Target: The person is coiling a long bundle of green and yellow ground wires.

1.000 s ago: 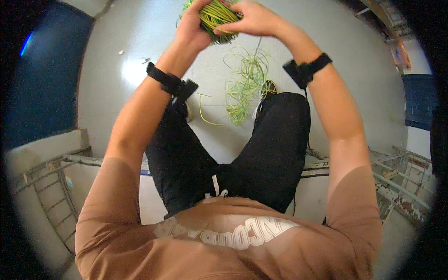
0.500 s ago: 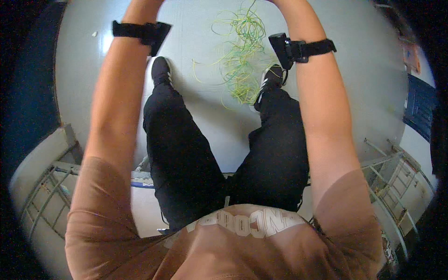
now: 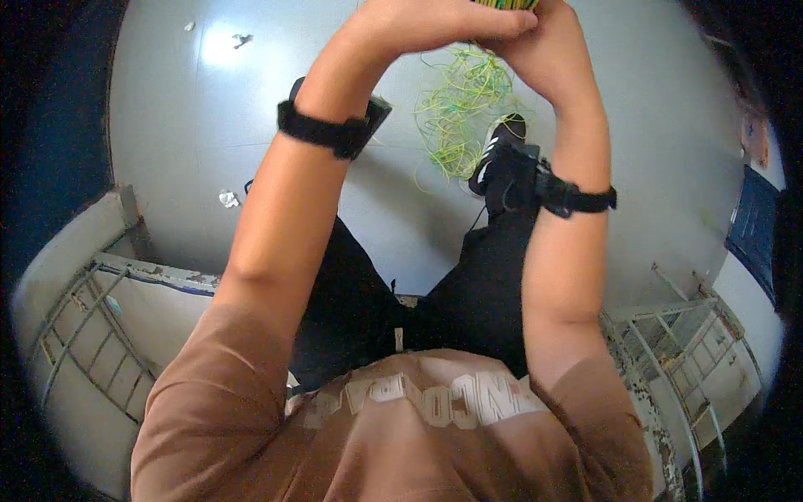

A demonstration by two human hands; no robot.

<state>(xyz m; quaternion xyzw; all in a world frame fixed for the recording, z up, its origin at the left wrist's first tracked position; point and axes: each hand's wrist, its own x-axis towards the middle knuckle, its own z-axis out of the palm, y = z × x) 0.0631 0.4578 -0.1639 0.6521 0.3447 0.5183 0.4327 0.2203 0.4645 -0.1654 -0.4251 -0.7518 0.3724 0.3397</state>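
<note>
Both my hands are raised to the top edge of the head view, pressed together around a bundle of yellow-green wire (image 3: 504,4) that barely shows above them. My left hand (image 3: 435,23) wraps over it from the left, fingers closed. My right hand (image 3: 544,50) grips it from the right. A loose tangle of the same yellow-green wire (image 3: 458,117) hangs down from the hands toward the grey floor, near my right shoe (image 3: 495,151). Each wrist carries a black strap.
I sit on a raised spot over a glossy grey floor (image 3: 192,125), legs in black trousers. Rusty white metal frames stand at the lower left (image 3: 84,326) and lower right (image 3: 694,360). Small paper scraps (image 3: 227,198) lie on the floor.
My hands, out of view above the frame half a second ago, have come back down into view still on the wire bundle. The dangling wire has shifted right.
</note>
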